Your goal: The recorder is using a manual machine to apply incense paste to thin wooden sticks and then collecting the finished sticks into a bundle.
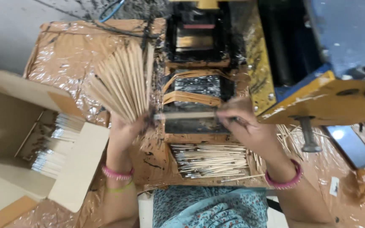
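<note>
Head view shows two hands at work over a table wrapped in shiny brown plastic [68, 50]. One left hand [125, 128] grips a big fan of thin wooden sticks [123, 80]; the sticks are too many to count, and they spread up and away from the fingers. One right hand [243, 122] is closed around a small bunch of sticks [186, 115] that lies flat between the two hands, on a dark machine part [195, 90]. One pile of finished sticks [210, 160] lies flat just below both hands, close to the person's body. One open cardboard box [17, 139] sits to the left of the left hand, with more sticks inside. One blue and yellow machine [317, 76] stands to the right. Each wrist has pink bangles.
</note>
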